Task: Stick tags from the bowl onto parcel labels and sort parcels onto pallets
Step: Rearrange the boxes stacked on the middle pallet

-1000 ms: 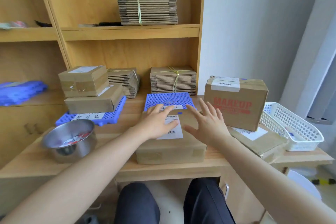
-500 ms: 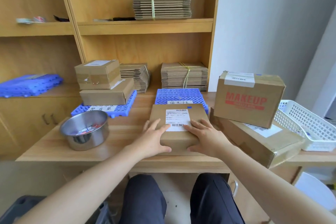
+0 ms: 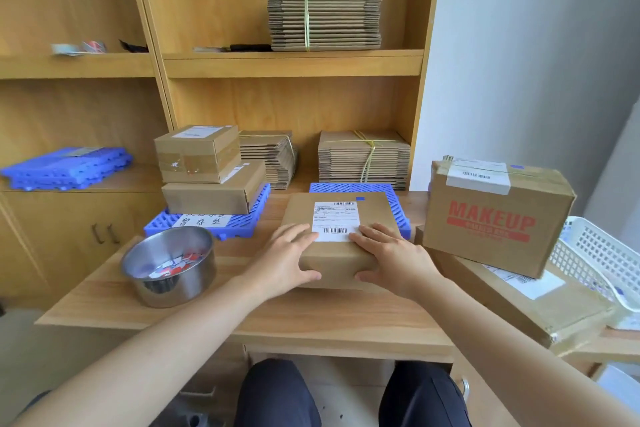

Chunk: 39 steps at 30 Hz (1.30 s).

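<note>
A flat brown parcel with a white label and a small blue tag at its far corner sits in the middle of the desk. Its far end overlaps the middle blue pallet. My left hand grips the near left corner, fingers on top and thumb on the front face. My right hand grips the near right corner the same way. The steel bowl with red, white and blue tags stands at the left.
A left blue pallet carries two stacked parcels. On the right, a MAKEUP box lies on a flat parcel, beside a white basket. Tied cardboard bundles and spare pallets fill the shelves.
My hands went from lying flat over the label to gripping the parcel's near corners. The parcel has moved away from me, onto the middle pallet's front edge.
</note>
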Each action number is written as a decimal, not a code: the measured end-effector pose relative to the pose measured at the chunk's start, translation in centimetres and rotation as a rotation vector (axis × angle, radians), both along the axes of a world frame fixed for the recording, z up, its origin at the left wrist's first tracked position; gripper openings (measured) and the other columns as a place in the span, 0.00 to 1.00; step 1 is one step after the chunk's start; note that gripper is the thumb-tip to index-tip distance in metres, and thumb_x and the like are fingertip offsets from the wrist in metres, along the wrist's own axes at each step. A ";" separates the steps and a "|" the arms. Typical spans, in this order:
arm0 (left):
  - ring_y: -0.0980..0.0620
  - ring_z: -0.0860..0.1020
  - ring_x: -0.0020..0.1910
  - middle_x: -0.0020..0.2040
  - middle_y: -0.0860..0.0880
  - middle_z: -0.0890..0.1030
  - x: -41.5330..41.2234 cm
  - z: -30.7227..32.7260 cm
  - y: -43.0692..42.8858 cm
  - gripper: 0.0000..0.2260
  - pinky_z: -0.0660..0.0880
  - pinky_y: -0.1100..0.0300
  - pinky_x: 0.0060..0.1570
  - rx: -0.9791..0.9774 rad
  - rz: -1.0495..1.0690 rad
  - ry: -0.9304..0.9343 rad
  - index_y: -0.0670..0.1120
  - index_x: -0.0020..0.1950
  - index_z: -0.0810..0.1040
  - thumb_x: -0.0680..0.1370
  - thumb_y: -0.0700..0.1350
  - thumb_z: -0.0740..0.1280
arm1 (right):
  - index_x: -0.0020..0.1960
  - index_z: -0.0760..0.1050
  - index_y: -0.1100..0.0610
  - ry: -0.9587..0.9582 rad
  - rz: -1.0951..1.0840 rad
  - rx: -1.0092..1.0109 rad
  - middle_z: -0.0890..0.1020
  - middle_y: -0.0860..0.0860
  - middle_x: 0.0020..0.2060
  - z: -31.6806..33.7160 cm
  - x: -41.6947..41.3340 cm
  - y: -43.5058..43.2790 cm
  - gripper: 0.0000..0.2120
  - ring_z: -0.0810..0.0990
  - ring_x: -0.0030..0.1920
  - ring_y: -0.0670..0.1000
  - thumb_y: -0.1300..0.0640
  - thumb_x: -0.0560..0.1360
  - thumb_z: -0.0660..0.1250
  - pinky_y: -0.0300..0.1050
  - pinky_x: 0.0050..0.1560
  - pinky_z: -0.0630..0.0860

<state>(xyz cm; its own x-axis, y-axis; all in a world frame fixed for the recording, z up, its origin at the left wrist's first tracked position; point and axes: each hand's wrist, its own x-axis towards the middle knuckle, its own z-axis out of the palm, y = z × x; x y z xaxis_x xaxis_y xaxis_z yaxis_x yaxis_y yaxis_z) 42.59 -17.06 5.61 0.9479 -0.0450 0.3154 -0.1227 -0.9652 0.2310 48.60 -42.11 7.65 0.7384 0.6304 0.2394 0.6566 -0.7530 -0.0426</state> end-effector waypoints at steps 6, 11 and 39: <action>0.54 0.54 0.78 0.79 0.54 0.62 5.5 1.1 1.1 0.40 0.55 0.56 0.77 -0.018 -0.006 0.059 0.51 0.79 0.65 0.71 0.62 0.75 | 0.78 0.55 0.35 0.057 -0.029 -0.042 0.59 0.34 0.77 1.3 5.7 1.3 0.38 0.53 0.78 0.44 0.36 0.73 0.69 0.55 0.62 0.75; 0.52 0.54 0.77 0.78 0.52 0.63 10.9 0.4 2.0 0.39 0.57 0.53 0.77 -0.012 -0.010 0.112 0.50 0.78 0.66 0.71 0.59 0.76 | 0.78 0.57 0.36 0.156 -0.082 -0.082 0.60 0.37 0.77 0.2 11.1 3.1 0.37 0.55 0.78 0.49 0.39 0.74 0.71 0.59 0.66 0.71; 0.49 0.46 0.81 0.82 0.53 0.52 26.2 0.3 4.5 0.35 0.47 0.39 0.78 0.135 0.030 0.115 0.57 0.82 0.51 0.79 0.65 0.61 | 0.80 0.52 0.45 0.160 -0.311 -0.099 0.53 0.48 0.80 -1.2 24.7 9.2 0.38 0.48 0.80 0.57 0.63 0.77 0.64 0.69 0.74 0.48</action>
